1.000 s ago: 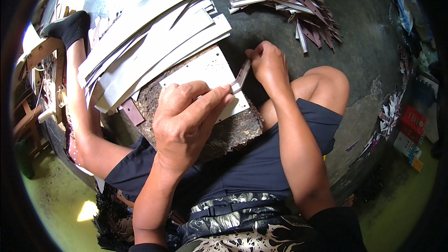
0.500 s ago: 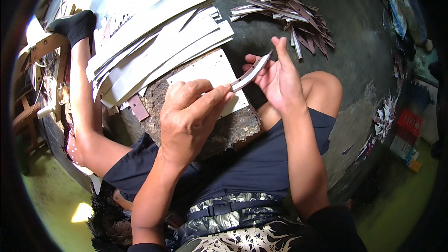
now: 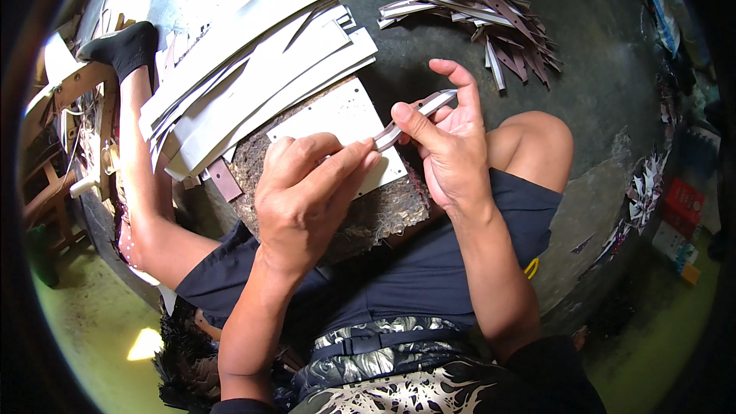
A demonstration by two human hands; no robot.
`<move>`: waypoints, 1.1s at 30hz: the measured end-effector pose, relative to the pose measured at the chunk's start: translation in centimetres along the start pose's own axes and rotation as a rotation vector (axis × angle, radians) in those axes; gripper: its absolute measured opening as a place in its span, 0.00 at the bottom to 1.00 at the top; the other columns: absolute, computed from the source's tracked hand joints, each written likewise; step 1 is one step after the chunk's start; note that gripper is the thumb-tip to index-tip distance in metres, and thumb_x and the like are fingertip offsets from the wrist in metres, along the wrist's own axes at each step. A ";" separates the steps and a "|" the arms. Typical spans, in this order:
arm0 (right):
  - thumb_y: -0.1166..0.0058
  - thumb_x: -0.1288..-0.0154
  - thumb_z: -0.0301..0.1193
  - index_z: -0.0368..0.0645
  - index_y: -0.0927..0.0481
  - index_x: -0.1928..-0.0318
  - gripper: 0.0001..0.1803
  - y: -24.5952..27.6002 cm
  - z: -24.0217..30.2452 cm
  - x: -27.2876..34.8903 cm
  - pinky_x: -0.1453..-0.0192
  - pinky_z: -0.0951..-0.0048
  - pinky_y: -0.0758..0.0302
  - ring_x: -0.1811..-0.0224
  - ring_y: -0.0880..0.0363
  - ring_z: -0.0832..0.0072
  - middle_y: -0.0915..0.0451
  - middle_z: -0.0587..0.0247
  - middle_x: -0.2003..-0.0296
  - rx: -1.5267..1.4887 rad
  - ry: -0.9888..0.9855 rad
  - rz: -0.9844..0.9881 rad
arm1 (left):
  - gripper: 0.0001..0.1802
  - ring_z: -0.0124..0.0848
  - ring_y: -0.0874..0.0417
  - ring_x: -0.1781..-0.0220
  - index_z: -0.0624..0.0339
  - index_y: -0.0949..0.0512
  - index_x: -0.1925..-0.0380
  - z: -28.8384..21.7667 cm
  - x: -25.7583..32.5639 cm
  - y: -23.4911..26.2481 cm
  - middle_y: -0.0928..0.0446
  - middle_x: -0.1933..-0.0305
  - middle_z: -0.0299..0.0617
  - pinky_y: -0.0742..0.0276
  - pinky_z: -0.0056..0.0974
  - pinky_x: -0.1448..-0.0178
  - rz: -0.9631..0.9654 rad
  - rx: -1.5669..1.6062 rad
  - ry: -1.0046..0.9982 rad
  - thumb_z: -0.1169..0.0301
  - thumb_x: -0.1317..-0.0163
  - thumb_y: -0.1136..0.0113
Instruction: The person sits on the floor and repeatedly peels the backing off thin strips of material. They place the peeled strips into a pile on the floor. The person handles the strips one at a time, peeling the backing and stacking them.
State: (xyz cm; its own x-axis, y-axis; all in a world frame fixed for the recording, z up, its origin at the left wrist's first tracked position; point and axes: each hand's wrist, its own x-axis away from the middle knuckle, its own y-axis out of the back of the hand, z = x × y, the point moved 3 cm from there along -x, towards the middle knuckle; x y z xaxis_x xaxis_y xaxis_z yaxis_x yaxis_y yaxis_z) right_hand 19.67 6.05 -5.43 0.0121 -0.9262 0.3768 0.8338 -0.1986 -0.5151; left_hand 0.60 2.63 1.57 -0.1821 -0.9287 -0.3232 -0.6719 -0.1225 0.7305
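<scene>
My left hand (image 3: 299, 192) pinches one end of a narrow, slightly curved strip (image 3: 389, 136), white with brown edges. My right hand (image 3: 452, 149) has its thumb pressed on the same strip nearer its far end, with fingers beneath it and the index finger raised. The strip is held above a white board (image 3: 360, 111) with small holes, which rests on a rough block (image 3: 345, 226) between my legs. Part of the strip is hidden by the right thumb.
Long white strips (image 3: 268, 54) lie stacked at the far left, their ends near the block. A heap of brown and white narrow strips (image 3: 475, 8) sits on the dark floor at the far right. A brown piece (image 3: 225, 179) lies beside the block. White scraps (image 3: 648, 188) and a red box (image 3: 681, 205) are at the right.
My right hand has closed from a spread pose, its thumb coming down onto the strip. The left hand keeps its pinch on the near end.
</scene>
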 end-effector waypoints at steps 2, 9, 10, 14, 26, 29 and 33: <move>0.23 0.27 0.18 0.47 0.32 0.25 0.39 0.4 -0.4 -0.1 0.51 0.74 0.15 0.59 0.13 0.78 0.12 0.62 0.61 0.011 0.001 -0.007 | 0.16 0.35 0.18 0.64 0.52 0.04 0.53 0.1 0.0 -0.3 0.16 0.60 0.36 0.23 0.42 0.58 0.019 -0.031 0.004 0.72 0.41 0.13; 0.25 0.27 0.18 0.44 0.29 0.28 0.34 1.2 -1.5 -1.1 0.58 0.78 0.18 0.65 0.15 0.82 0.12 0.66 0.64 0.123 0.056 -0.084 | 0.14 0.33 0.22 0.67 0.45 0.04 0.54 -0.1 -1.2 -1.5 0.19 0.65 0.29 0.25 0.43 0.62 -0.026 -0.125 -0.106 0.64 0.39 0.14; 0.26 0.26 0.18 0.44 0.28 0.29 0.32 1.3 -1.4 -1.4 0.59 0.79 0.19 0.65 0.16 0.83 0.13 0.67 0.64 0.152 0.106 -0.102 | 0.12 0.33 0.23 0.67 0.43 0.04 0.55 -0.1 -1.5 -1.7 0.20 0.67 0.28 0.25 0.43 0.62 -0.008 -0.140 -0.074 0.62 0.38 0.15; 0.29 0.22 0.18 0.43 0.24 0.32 0.25 3.0 1.1 -2.0 0.59 0.80 0.20 0.64 0.19 0.85 0.17 0.70 0.63 0.388 0.231 -0.302 | 0.11 0.35 0.16 0.62 0.47 0.05 0.55 0.2 -2.2 -0.5 0.14 0.62 0.33 0.22 0.43 0.59 -0.032 0.013 -0.028 0.65 0.38 0.15; 0.27 0.20 0.42 0.47 0.25 0.20 0.35 0.8 10.9 -7.5 0.49 0.72 0.15 0.54 0.11 0.75 0.10 0.53 0.50 1.114 0.451 -0.280 | 0.18 0.43 0.15 0.44 0.54 0.09 0.42 4.7 -3.0 5.1 0.12 0.50 0.42 0.20 0.49 0.37 -0.086 -0.465 0.177 0.64 0.30 0.20; 0.25 0.22 0.39 0.45 0.15 0.29 0.27 -2.0 7.8 -4.5 0.44 0.68 0.14 0.47 0.11 0.69 0.11 0.51 0.44 0.890 0.481 0.051 | 0.12 0.43 0.15 0.48 0.51 0.09 0.51 5.1 -2.9 5.2 0.13 0.54 0.39 0.24 0.47 0.40 -0.122 -0.371 0.176 0.65 0.31 0.19; 0.22 0.27 0.29 0.46 0.11 0.34 0.23 -6.3 6.3 -1.8 0.48 0.77 0.19 0.51 0.16 0.78 0.10 0.65 0.43 1.092 0.729 0.269 | 0.08 0.42 0.13 0.47 0.53 0.10 0.55 3.9 -2.2 6.1 0.11 0.52 0.40 0.26 0.46 0.40 -0.142 -0.282 0.116 0.68 0.30 0.20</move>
State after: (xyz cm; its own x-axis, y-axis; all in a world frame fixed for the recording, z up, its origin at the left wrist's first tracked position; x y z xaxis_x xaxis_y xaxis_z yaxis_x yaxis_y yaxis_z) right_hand 17.91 10.98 2.00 0.2343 -0.9221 -0.3081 0.8667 0.0546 0.4958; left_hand -5.92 5.30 4.34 -0.0074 -0.9271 -0.3746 -0.4565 -0.3302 0.8262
